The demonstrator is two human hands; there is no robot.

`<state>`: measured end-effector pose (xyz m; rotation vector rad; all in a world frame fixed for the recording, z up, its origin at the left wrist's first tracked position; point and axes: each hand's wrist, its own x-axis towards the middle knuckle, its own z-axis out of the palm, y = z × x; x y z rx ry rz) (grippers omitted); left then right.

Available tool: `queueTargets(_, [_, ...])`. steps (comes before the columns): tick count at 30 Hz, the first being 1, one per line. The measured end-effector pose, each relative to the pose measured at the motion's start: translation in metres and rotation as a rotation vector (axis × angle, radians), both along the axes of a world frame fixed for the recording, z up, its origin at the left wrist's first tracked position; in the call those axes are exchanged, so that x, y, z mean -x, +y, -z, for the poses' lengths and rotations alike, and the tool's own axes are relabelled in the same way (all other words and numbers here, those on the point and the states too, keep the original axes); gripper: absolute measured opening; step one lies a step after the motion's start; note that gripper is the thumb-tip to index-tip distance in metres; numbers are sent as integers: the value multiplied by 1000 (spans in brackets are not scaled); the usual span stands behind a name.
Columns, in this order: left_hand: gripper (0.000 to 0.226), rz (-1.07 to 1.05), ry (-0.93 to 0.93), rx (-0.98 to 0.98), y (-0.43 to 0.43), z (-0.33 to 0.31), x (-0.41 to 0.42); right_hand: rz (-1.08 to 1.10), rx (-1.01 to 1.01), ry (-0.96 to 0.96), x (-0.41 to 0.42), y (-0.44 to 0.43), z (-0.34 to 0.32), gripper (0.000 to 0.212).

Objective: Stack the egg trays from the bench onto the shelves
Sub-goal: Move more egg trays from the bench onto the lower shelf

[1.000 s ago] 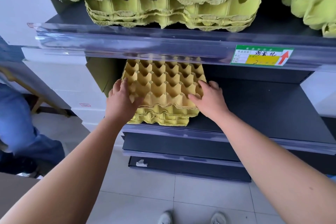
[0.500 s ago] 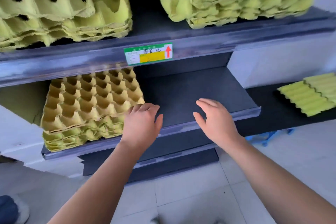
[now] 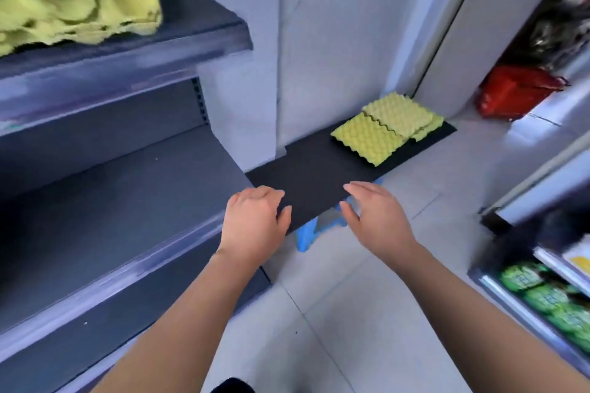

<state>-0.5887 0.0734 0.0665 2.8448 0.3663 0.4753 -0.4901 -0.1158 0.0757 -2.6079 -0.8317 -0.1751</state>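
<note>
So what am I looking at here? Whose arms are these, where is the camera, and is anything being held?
There is no machine here. These are a person's bare arms, filmed by one wide-angle camera worn on the head and looking forward and down, which is why the arms reach in from the bottom edge. The left hand and right hand hover over the near end of a low black bench, fingers relaxed, holding nothing. At the bench's far end lie a few green egg trays, overlapping one another. On the left are grey shelves, and the upper one carries a blurred stack of similar trays.
</note>
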Motion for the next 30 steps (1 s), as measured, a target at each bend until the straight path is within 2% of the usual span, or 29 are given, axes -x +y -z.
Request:
queueTargets(5, [19,62,76,7,-43,11,-98,105,60,37,-83,-54,4,37])
queueTargets(9, [25,90,81,25,-60,21,-184,183,101,59,-162,-76,10,29])
queueTargets(22, [34,139,202,29,-85,27,-486,266,99,171,-446,-105,15,28])
queueTargets(30, [40,130,283,64,-135,60,-642,260,146,210,-615,-155,56,26])
